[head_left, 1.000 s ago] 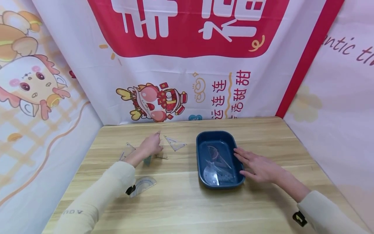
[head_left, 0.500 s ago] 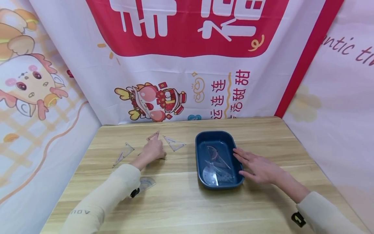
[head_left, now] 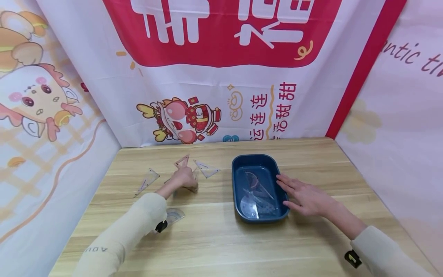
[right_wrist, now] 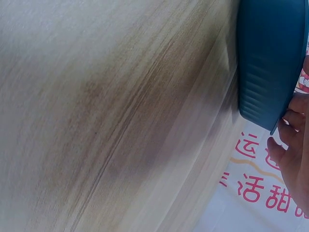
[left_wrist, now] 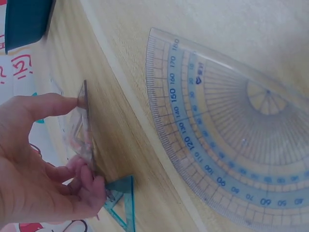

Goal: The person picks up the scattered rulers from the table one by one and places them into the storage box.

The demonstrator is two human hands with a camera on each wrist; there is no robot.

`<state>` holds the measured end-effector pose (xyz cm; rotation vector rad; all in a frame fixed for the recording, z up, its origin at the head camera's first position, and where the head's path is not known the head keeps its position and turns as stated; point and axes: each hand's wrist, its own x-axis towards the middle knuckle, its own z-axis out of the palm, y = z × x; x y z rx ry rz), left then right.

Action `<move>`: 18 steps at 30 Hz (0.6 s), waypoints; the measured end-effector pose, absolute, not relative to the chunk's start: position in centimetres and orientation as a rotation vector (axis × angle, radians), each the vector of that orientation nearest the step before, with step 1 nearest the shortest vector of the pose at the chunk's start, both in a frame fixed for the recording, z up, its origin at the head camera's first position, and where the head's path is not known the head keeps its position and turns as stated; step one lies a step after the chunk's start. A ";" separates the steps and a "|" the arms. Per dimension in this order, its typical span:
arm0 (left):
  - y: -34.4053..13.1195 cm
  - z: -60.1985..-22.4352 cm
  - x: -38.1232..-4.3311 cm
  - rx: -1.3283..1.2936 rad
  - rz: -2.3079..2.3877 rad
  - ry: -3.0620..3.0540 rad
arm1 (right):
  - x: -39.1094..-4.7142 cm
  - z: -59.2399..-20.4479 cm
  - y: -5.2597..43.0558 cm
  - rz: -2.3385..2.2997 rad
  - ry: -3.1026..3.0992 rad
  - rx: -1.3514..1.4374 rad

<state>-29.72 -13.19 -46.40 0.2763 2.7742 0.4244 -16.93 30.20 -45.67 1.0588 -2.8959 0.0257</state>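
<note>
My left hand (head_left: 185,179) pinches a clear set square (left_wrist: 83,128) by its edges, thumb on one side and curled fingers on the other, tilting it up from the wood. A teal set square (left_wrist: 129,203) lies by those fingertips in the left wrist view. Just beyond the hand is a pinkish set square (head_left: 185,158). A clear protractor (left_wrist: 212,130) lies flat near the left wrist. My right hand (head_left: 306,197) rests with extended fingers on the right rim of a dark blue box (head_left: 236,188). Inside the box are several clear protractors and set squares (head_left: 250,207).
Another clear set square (head_left: 204,171) lies between the left hand and the box. One more set square (head_left: 147,182) lies to the left on the wooden table (head_left: 207,246). A printed cloth (head_left: 214,77) hangs along the table's back edge.
My left hand first shifted right and uncovered the set square at left and the pinkish one. Since then it has lifted the clear set square's edge. The right hand stays on the box.
</note>
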 end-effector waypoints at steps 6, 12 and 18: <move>-13.5 -46.5 -29.7 0.232 0.536 2.709 | -17.0 -45.5 30.1 0.023 -2.893 1.058; -13.9 -46.1 -29.8 0.293 0.634 2.701 | -17.0 -45.6 30.1 0.013 -2.901 1.053; -14.7 -45.5 -30.0 0.502 0.702 2.682 | -16.9 -45.7 30.1 0.029 -2.907 1.051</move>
